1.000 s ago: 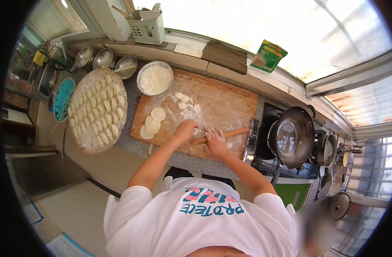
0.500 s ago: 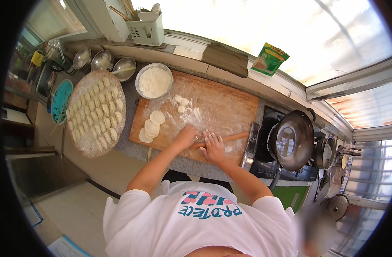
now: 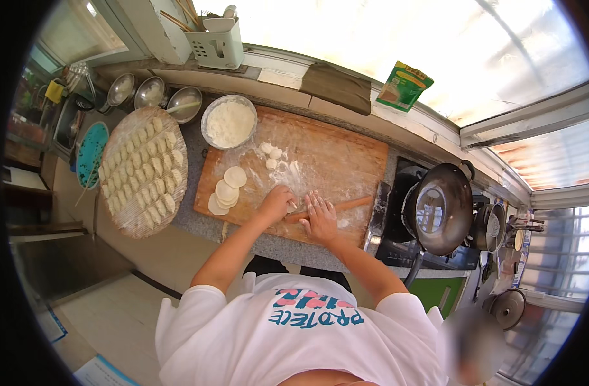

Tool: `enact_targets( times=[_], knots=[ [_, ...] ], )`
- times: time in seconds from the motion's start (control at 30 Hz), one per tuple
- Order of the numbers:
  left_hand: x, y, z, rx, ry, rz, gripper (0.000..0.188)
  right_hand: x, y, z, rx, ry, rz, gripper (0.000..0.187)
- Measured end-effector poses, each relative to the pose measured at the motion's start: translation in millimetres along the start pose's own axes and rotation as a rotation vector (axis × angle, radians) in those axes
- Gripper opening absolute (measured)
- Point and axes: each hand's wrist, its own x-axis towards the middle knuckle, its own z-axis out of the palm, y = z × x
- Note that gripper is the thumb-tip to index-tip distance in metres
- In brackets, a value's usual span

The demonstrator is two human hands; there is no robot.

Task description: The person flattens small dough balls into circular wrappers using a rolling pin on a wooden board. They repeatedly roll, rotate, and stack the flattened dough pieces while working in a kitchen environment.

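On the floured wooden board (image 3: pixel 346 145), my left hand (image 3: pixel 277 203) is closed, its fingertips pinching the edge of a small dough wrapper (image 3: pixel 292 208), mostly covered by the hand. My right hand (image 3: pixel 321 219) lies flat with fingers stretched out over a wooden rolling pin (image 3: pixel 353 204). The pin's left end reaches the dough. Left of my hands several rolled wrappers (image 3: pixel 227 192) overlap in a loose stack. Beyond my left hand sit a few small dough pieces (image 3: pixel 271 154) beside scattered flour.
A bowl of flour (image 3: pixel 229 122) stands at the board's far left corner. Further left are a round tray of dumplings (image 3: pixel 143 170), metal bowls (image 3: pixel 185 104) and a teal basin (image 3: pixel 92 153). A cleaver (image 3: pixel 377 219) rests at the board's right edge, beside a wok (image 3: pixel 438 208) on the stove.
My left hand has shifted slightly left with the dough wrapper. My right hand stays on the rolling pin, nearly in the same place.
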Motion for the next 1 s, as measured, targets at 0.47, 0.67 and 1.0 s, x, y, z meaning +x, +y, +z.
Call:
enact_targets(
  times=[0.47, 0.67, 1.0],
  knots=[
    [9, 5, -6, -0.006, -0.019, -0.037, 0.008, 27, 2, 1, -0.050, -0.041, 0.073, 0.081],
    [-1, 8, 1, -0.009, 0.014, 0.200, 0.010, -4, 5, 1, -0.041, -0.038, 0.005, 0.083],
    [5, 5, -6, -0.041, 0.018, -0.075, 0.011, 26, 5, 1, -0.033, -0.071, 0.077, 0.081]
  ],
)
